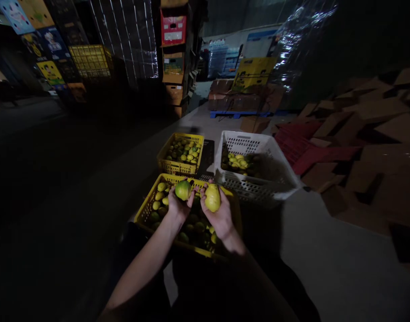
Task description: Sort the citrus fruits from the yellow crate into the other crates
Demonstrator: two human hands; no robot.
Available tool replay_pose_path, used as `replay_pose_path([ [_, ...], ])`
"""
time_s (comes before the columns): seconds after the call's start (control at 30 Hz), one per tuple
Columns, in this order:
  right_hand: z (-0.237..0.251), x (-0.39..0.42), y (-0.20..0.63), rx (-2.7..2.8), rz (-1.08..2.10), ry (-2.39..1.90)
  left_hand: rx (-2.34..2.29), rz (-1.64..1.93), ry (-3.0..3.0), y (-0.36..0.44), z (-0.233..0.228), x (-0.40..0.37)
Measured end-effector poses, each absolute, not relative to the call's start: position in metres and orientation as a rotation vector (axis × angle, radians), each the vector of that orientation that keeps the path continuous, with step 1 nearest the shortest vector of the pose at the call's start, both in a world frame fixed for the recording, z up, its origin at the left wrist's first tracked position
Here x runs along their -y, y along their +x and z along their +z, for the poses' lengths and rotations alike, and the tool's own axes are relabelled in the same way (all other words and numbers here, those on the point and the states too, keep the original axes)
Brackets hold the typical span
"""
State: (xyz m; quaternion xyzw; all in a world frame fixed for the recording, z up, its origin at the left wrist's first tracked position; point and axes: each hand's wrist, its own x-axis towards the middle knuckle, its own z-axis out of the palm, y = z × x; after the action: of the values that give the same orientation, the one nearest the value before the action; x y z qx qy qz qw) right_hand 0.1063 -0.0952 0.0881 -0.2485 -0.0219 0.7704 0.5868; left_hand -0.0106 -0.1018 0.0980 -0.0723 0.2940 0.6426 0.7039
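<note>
My left hand is closed around a green-yellow lemon, palm turned up. In my right hand rests a yellow lemon, with the fingers curled about it. Both hands are above a near yellow crate, where several green and yellow lemons lie; my forearms hide part of them. Behind it stands a smaller-looking yellow crate filled with similar fruit. To the right, a white crate has yellow and green lemons in its far left part.
Flattened and open cardboard boxes are piled at the right, with a red crate beside them. Stacked cartons rise at the back. A blue pallet carries more boxes. The left side is very dark.
</note>
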Motion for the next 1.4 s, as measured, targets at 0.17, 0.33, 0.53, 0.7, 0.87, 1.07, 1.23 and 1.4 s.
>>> replay_pose_path([
  [0.17, 0.082, 0.095, 0.106, 0.092, 1.801, -0.567, -0.607, 1.431, -0.02, -0.014, 0.102, 0.104],
  [0.33, 0.075, 0.094, 0.104, 0.133, 1.821, -0.576, -0.509, 1.436, -0.125, -0.021, 0.101, 0.108],
  [0.53, 0.076, 0.096, 0.096, 0.089, 1.789, -0.648, -0.339, 1.52, -0.179, -0.028, 0.097, 0.109],
  [0.7, 0.081, 0.101, 0.097, 0.088, 1.797, -0.633, -0.29, 1.549, -0.174, -0.028, 0.098, 0.111],
  [0.87, 0.087, 0.106, 0.101, 0.124, 1.792, -0.616, -0.292, 1.516, -0.215, -0.026, 0.101, 0.112],
  [1.07, 0.086, 0.109, 0.105, 0.13, 1.805, -0.629, -0.262, 1.477, -0.269, -0.022, 0.101, 0.111],
  [1.23, 0.086, 0.109, 0.104, 0.125, 1.817, -0.621, -0.339, 1.478, -0.316, -0.019, 0.099, 0.108],
  [1.4, 0.083, 0.106, 0.102, 0.155, 1.796, -0.623, -0.386, 1.462, -0.309, -0.018, 0.096, 0.107],
])
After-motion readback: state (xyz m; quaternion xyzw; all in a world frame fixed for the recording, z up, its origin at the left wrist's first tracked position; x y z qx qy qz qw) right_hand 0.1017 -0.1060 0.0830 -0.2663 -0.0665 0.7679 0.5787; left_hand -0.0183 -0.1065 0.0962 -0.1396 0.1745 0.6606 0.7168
